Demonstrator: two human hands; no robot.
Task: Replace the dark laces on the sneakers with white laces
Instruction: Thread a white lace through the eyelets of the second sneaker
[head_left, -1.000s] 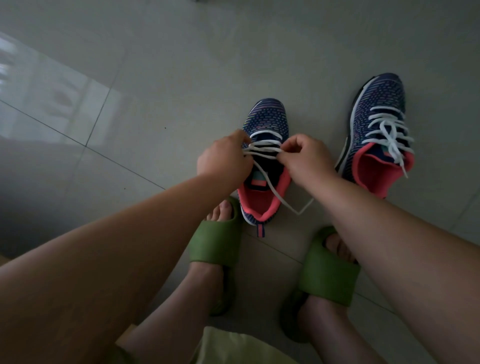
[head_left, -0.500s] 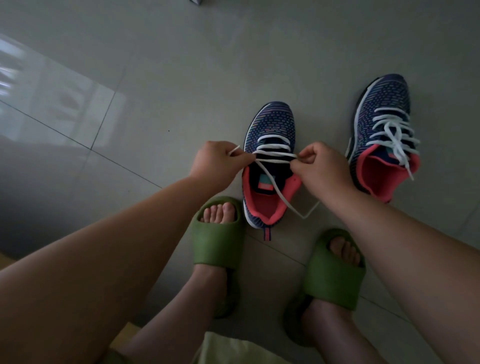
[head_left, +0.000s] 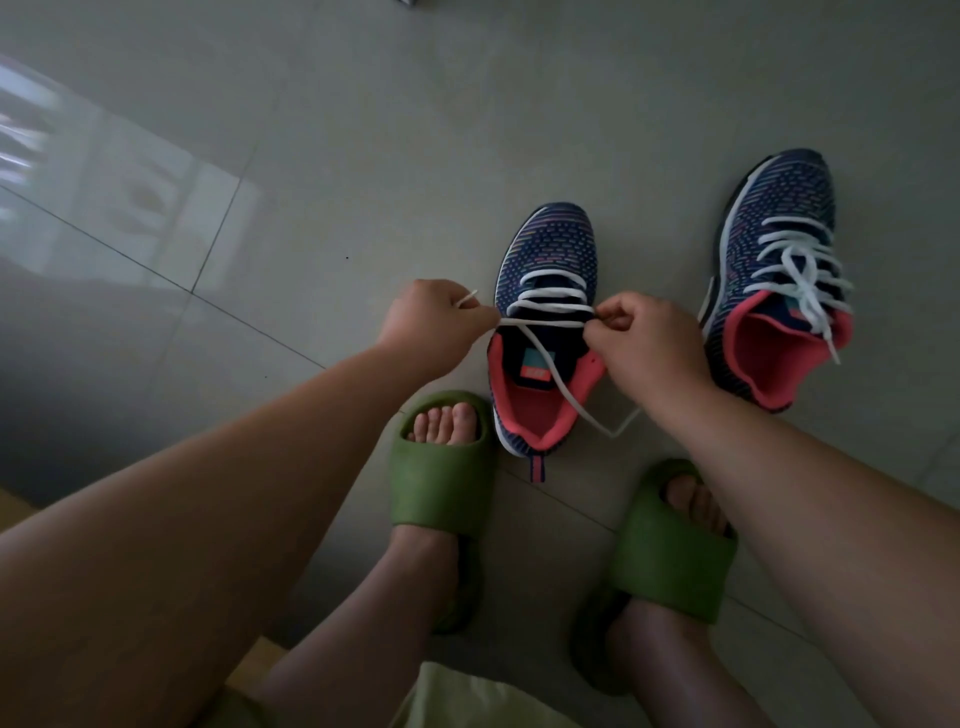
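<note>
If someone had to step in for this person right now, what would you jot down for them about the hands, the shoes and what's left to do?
Left hand: pinches one end of the white lace, pulled out to the side.
Right hand: pinches the lace at the opposite eyelet row; the loose end trails across the shoe opening onto the floor.
Near sneaker: between the hands, white lace through the lower rows only.
Far sneaker: off to the right, white-laced to the top, ends hanging loose.
No dark laces in sight.
Left: finish threading the upper eyelets of the near sneaker.
</note>
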